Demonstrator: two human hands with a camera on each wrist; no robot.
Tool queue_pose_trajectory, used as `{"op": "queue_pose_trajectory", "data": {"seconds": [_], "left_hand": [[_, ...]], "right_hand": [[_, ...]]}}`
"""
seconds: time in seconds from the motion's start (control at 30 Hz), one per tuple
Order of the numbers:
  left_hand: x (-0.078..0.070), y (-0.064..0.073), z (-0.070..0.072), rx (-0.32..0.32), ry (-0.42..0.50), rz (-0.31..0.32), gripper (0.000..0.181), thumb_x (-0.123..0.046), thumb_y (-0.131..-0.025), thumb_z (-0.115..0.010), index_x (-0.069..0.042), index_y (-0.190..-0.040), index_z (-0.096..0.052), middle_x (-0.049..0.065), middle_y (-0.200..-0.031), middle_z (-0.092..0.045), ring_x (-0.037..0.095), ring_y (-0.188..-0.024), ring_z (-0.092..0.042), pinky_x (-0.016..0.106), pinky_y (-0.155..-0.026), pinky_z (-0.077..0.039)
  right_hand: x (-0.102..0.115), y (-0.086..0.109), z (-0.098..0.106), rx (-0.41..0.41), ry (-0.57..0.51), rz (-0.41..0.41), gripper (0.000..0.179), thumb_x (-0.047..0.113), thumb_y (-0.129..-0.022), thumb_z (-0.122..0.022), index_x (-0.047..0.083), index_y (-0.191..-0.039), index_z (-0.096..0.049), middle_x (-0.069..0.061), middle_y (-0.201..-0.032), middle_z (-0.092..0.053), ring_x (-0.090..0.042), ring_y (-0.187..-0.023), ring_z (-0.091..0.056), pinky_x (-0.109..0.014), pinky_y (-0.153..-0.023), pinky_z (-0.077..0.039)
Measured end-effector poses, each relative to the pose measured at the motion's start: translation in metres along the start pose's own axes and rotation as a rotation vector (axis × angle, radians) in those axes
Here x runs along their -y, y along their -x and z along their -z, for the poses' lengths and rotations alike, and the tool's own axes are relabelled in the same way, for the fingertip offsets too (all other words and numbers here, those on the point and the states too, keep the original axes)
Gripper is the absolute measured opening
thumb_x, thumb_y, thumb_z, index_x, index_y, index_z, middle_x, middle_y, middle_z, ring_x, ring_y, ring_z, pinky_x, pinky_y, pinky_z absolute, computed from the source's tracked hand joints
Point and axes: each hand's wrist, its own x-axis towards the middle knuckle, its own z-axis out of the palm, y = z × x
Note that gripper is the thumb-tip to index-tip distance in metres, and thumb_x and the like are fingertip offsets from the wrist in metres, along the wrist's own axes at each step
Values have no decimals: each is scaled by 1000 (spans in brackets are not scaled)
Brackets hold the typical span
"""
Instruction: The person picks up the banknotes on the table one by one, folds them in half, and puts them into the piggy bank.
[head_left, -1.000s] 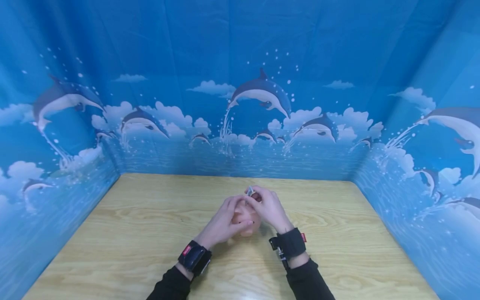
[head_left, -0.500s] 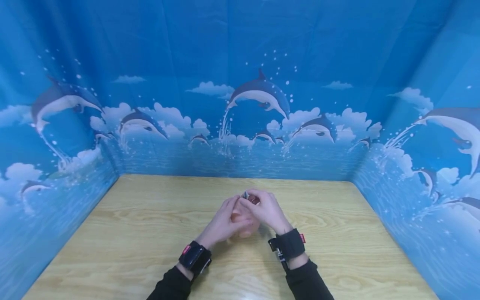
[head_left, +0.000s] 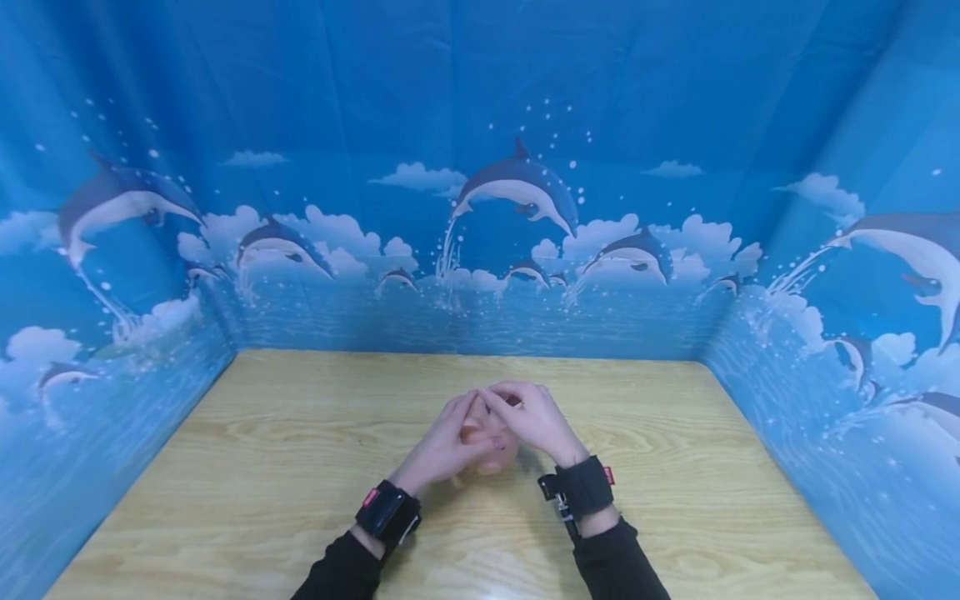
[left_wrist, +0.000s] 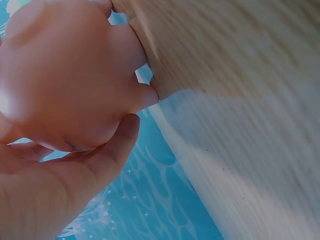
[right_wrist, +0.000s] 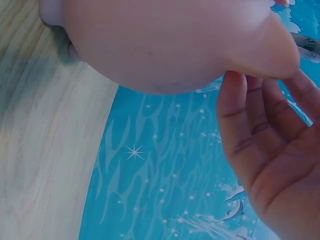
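Note:
A pink piggy bank [head_left: 491, 463] stands on the wooden table between my two hands, its rounded body and stubby feet showing in the left wrist view. My left hand [head_left: 444, 446] grips it from the left, the thumb [left_wrist: 125, 135] along its lower side and the other fingers over the top. At the top right, my right hand [head_left: 536, 421] pinches a small folded banknote [right_wrist: 307, 46], grey and printed. Several curled fingers of that hand sit right at the pig's ear [right_wrist: 272, 52]. From the head view, both hands' fingertips meet over the pig's top and hide the banknote.
The pale wood-grain table [head_left: 300, 433] runs back to a blue curtain [head_left: 360, 308] printed with dolphins, which encloses it on three sides. Black camera bands [head_left: 583, 487] circle both wrists.
The banknote, seen sticking up between my right fingers earlier, has shifted left and down out of sight in the head view. My right fingertips have moved slightly left; the left hand keeps its grip.

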Motion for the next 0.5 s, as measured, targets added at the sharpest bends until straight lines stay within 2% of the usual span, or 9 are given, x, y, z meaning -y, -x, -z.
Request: {"op": "queue_pose_trajectory", "data": {"seconds": [0.13, 0.37, 0.5], "left_hand": [[1, 0, 0, -1, -7, -5, 106, -63, -79, -70, -16, -158, -17, 12, -163, -18, 37, -144, -32, 69, -106, -35], [-1, 0, 0, 15, 4, 28, 107, -64, -78, -70, -19, -158, -16, 12, -164, -16, 38, -144, -31, 67, -104, -38], [-2, 1, 0, 18, 1, 35, 107, -65, -78, -70, -19, -158, -16, 12, -164, -16, 38, -144, -32, 67, -105, -38]], "right_hand": [[1, 1, 1, 12, 6, -5, 28, 34, -99, -57, 17, -113, -74, 3, -106, -74, -13, -92, -66, -37, -84, -56], [0, 1, 1, 28, 12, -23, 24, 31, -98, -59, 18, -112, -74, 5, -106, -74, -11, -92, -64, -36, -84, -55], [0, 1, 1, 23, 14, -5, 25, 30, -98, -59, 17, -112, -74, 3, -107, -74, -12, -92, -65, -36, -83, -55]]}}
